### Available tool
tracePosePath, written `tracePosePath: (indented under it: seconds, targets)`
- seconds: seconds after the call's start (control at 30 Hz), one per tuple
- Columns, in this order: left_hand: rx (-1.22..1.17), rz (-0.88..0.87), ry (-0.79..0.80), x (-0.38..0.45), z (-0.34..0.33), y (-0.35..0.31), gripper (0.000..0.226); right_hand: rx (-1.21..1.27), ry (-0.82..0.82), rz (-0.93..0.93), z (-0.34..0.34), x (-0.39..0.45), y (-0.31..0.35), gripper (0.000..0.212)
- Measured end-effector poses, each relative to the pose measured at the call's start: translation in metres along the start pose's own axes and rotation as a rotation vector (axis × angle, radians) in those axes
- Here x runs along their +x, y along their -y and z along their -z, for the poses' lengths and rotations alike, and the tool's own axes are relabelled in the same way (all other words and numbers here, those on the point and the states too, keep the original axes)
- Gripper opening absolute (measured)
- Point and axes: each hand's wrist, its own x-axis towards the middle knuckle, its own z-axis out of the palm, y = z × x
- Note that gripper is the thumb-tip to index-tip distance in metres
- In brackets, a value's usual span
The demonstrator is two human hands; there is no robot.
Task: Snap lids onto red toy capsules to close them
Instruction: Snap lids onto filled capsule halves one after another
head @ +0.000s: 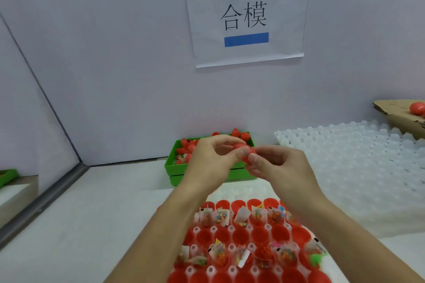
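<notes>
My left hand [210, 158] and my right hand [276, 165] meet in mid-air above the table, both pinching one red capsule [245, 152] between fingertips and thumbs. Whether the capsule's two halves are fully joined is hidden by my fingers. Below my forearms lies a tray [213, 228] of red capsule halves [259, 235]; several hold small bagged toys [219, 216]. Behind my hands stands a green bin [174, 167] heaped with red lids [239, 134].
A stack of clear empty blister trays [358, 167] fills the right side. A cardboard box [397, 115] with a red capsule [417, 108] sits at the far right. A paper sign [246, 16] hangs on the back wall. A partition wall [34, 122] stands left.
</notes>
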Motion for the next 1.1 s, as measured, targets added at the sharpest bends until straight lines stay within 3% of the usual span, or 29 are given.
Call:
tracePosePath:
  seconds: [0.13, 0.23, 0.4, 0.5, 0.67, 0.77, 0.87, 0.97, 1.03, 1.1]
  targets:
    - [-0.026, 0.091, -0.036, 0.047, 0.033, 0.010, 0.016, 0.018, 0.011, -0.057, -0.038, 0.057, -0.001, 0.008]
    - [0.030, 0.080, -0.057, 0.078, 0.051, 0.024, 0.027, -0.045, 0.041, -0.035, -0.057, 0.097, -0.006, 0.020]
    - [0.171, 0.045, -0.046, 0.111, 0.069, 0.053, 0.026, -0.285, 0.127, 0.076, -0.075, 0.140, -0.020, 0.031]
    - [0.310, -0.006, 0.051, 0.125, 0.075, 0.064, 0.026, -0.510, 0.245, 0.137, -0.069, 0.159, -0.023, 0.037]
    - [0.735, -0.280, 0.310, 0.146, 0.084, 0.064, 0.035, -0.913, 0.528, 0.363, -0.059, 0.183, -0.009, 0.048]
    - [0.817, -0.345, 0.359, 0.154, 0.089, 0.062, 0.034, -0.974, 0.569, 0.419, -0.060, 0.188, -0.005, 0.047]
    - [0.653, -0.292, 0.250, 0.152, 0.089, 0.062, 0.032, -0.786, 0.498, 0.370, -0.057, 0.185, -0.007, 0.043]
    - [0.219, -0.072, 0.073, 0.146, 0.080, 0.065, 0.028, -0.456, 0.329, 0.249, -0.053, 0.182, -0.014, 0.030]
    - [-0.106, 0.075, 0.023, 0.142, 0.067, 0.063, 0.015, -0.213, 0.261, 0.099, -0.053, 0.180, -0.018, 0.018]
    - [-0.264, 0.157, 0.011, 0.141, 0.055, 0.059, 0.011, -0.061, 0.240, 0.001, -0.051, 0.178, -0.021, 0.015]
